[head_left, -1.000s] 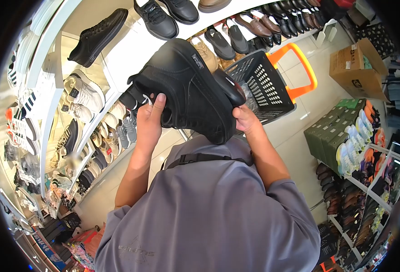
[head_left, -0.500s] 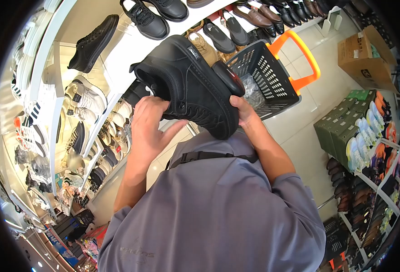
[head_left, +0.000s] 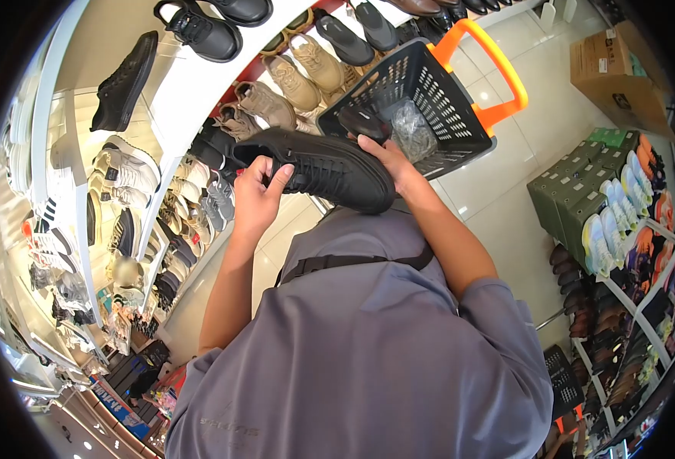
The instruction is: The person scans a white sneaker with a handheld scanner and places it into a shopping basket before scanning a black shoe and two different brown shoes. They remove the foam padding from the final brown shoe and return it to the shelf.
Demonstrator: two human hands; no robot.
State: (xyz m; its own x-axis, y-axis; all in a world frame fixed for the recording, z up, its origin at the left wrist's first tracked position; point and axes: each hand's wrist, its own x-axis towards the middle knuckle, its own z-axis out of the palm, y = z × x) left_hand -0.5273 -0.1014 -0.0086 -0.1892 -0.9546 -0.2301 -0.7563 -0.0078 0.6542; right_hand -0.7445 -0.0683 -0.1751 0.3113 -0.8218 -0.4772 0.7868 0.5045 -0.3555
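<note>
In front of my body is a black lace-up shoe (head_left: 330,170), its toe pointing right and its laces facing me. My left hand (head_left: 259,197) pinches the shoe's collar at the opening, thumb and fingers closed on it. At the toe end, my right hand (head_left: 389,164) holds a dark, glossy oval object (head_left: 366,122) on the far side of the shoe, with its thumb at the sole edge. Most of the right fingers are hidden. Just beyond stands a black shopping basket (head_left: 460,130) with an orange handle and crumpled clear plastic inside.
Tan shoes (head_left: 295,80) line a low shelf ahead, below a white display ledge (head_left: 200,84) with black shoes. Racks of sneakers (head_left: 127,172) rise on the left. On the right are stacked green shoeboxes (head_left: 574,187) and an open cardboard box (head_left: 620,76) on the tiled floor.
The shoe has been lowered and turned from steeply tilted to nearly level. My left fingers have closed on its collar. The right hand has shifted up and left with the oval object.
</note>
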